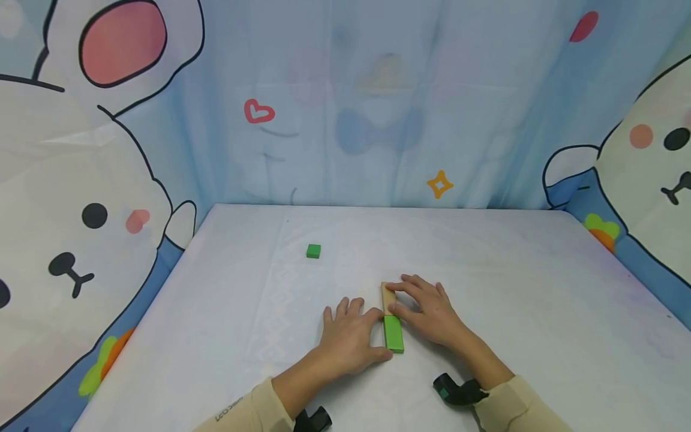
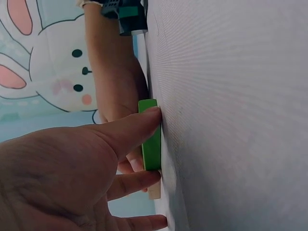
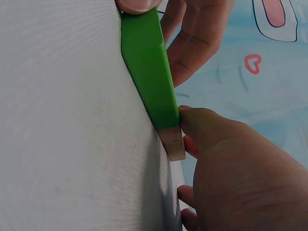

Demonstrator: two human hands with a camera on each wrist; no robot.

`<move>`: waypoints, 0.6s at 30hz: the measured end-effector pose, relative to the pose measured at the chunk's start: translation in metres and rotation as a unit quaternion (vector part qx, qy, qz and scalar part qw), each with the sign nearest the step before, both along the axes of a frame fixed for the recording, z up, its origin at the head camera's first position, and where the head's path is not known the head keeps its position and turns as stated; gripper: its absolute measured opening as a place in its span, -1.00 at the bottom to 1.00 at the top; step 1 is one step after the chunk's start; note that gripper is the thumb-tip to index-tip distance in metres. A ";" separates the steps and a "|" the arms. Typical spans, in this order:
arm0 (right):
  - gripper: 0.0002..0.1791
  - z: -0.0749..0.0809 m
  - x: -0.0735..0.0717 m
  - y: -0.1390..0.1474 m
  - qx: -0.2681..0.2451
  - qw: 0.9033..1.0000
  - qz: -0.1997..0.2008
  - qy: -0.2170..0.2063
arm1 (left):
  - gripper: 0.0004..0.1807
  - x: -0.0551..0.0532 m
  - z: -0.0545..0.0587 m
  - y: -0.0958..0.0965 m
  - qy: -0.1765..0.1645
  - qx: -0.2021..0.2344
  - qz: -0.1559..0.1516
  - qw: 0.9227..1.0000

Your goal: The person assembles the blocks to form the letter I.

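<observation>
A long green block [image 1: 393, 334] lies flat on the white table, end to end with a plain wooden block [image 1: 388, 296] on its far side. My left hand [image 1: 349, 338] pinches the green block lengthwise, thumb at its near end and index finger at its far end by the joint. In the left wrist view the thumb covers part of the green block [image 2: 152, 149]. From the right, my right hand [image 1: 430, 309] grips the wooden block with thumb and index finger, hiding part of it. The right wrist view shows the wooden block [image 3: 172, 143] against the green one's end.
A small green block [image 1: 314, 251] sits alone farther back on the white-covered table [image 1: 513, 288], left of the hands. Behind and beside the table hangs a blue curtain [image 1: 302, 156] with cartoon animals. Black wrist cameras [image 1: 457, 391] protrude below both wrists near the tabletop.
</observation>
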State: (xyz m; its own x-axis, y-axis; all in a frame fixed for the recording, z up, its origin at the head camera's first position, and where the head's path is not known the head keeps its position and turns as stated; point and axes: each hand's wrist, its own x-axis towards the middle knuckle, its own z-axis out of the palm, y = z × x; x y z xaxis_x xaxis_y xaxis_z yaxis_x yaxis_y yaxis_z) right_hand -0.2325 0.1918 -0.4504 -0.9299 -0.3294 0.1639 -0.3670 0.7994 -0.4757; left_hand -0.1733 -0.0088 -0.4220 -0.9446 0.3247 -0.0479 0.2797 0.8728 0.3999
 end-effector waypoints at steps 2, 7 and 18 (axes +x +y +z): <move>-0.49 0.000 0.000 0.000 0.001 1.000 -0.001 0.000 | -0.27 0.000 0.000 0.001 0.000 -0.001 -0.001 1.000; -0.49 0.002 0.000 0.001 0.003 1.000 -0.005 0.001 | -0.26 -0.003 0.001 0.001 0.002 -0.002 -0.004 1.000; -0.50 -0.001 -0.001 0.000 -0.004 1.000 0.003 0.003 | -0.27 -0.002 -0.002 -0.001 -0.002 0.000 -0.002 1.000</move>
State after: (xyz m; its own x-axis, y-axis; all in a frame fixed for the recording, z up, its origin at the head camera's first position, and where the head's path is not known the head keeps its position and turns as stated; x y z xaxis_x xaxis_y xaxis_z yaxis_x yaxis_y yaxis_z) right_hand -0.2332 0.1919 -0.4510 -0.9270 -0.3328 0.1726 -0.3743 0.7940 -0.4791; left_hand -0.1756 -0.0098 -0.4237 -0.9433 0.3280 -0.0512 0.2814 0.8719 0.4009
